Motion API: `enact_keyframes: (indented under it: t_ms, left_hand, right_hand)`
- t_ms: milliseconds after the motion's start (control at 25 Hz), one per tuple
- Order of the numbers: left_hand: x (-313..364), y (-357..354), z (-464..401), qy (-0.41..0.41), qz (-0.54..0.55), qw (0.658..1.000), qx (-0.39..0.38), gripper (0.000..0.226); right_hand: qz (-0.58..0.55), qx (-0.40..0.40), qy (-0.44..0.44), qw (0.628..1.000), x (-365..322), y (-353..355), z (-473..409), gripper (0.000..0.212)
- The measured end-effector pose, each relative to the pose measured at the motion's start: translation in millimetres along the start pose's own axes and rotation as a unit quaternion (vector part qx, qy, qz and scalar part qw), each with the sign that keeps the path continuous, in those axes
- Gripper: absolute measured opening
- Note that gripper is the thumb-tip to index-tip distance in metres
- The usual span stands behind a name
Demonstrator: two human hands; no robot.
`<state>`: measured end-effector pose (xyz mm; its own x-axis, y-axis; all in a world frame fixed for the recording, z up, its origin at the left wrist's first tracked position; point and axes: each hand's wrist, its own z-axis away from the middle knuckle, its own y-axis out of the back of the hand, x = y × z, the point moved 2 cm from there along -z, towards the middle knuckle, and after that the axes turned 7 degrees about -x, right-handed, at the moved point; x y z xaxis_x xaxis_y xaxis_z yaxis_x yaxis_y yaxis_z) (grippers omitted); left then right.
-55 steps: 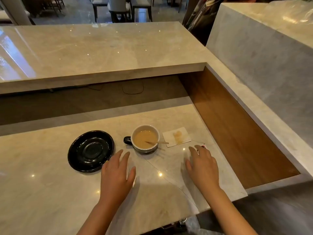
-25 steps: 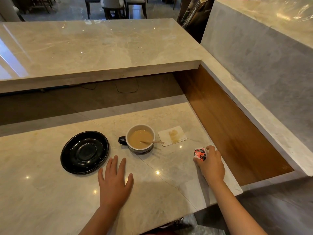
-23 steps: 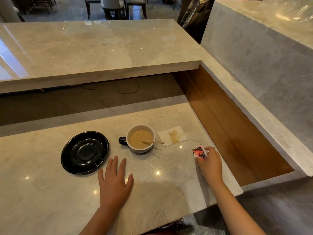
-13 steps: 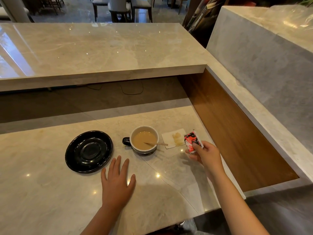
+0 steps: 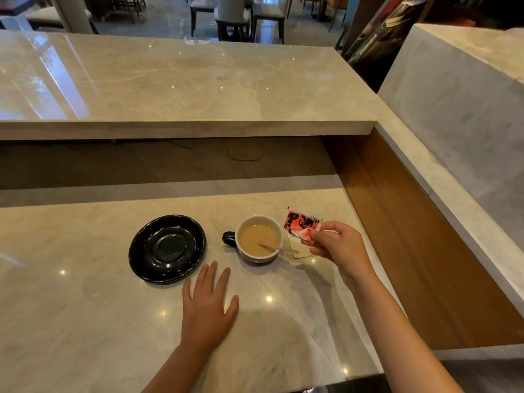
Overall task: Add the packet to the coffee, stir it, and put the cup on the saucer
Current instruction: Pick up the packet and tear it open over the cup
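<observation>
1 stirrer (image 5: 279, 248) leans in cup (image 5: 259, 239), saucer (image 5: 167, 249) beside.

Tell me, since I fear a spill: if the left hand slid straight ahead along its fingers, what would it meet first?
Probably the cup; the left hand points just left of it, so depth is uncertain.

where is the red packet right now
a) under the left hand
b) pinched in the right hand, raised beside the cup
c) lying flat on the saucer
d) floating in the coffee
b: the right hand pinches the red packet just right of the cup, clear of the counter.
</observation>
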<state>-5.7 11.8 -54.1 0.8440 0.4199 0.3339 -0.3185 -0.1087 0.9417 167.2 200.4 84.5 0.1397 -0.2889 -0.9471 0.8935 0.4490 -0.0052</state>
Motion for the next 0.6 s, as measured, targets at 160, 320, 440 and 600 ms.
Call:
enact_keyframes:
  t_ms: [160,320,440,600]
  left_hand:
    - [0.0,-0.3,-0.8,0.005,0.000,1.000,0.000,0.061]
    - [-0.9,-1.2,0.1,0.007,-0.004,1.000,-0.002,0.061]
    - [-1.2,-2.1,-0.7,0.009,-0.004,1.000,-0.004,0.061]
    - [-1.7,-2.9,-1.0,0.012,-0.007,1.000,-0.008,0.061]
  right_hand:
    - [0.097,0.011,0.091,0.991,-13.1,-14.4,-5.6,0.010]
    - [0.223,0.020,0.180,0.958,-20.2,-32.9,-12.8,0.004]
    - [0.298,0.032,0.238,0.924,-21.1,-41.3,-17.8,0.003]
    - [0.359,0.020,0.257,0.897,-14.2,-47.9,-23.4,0.006]
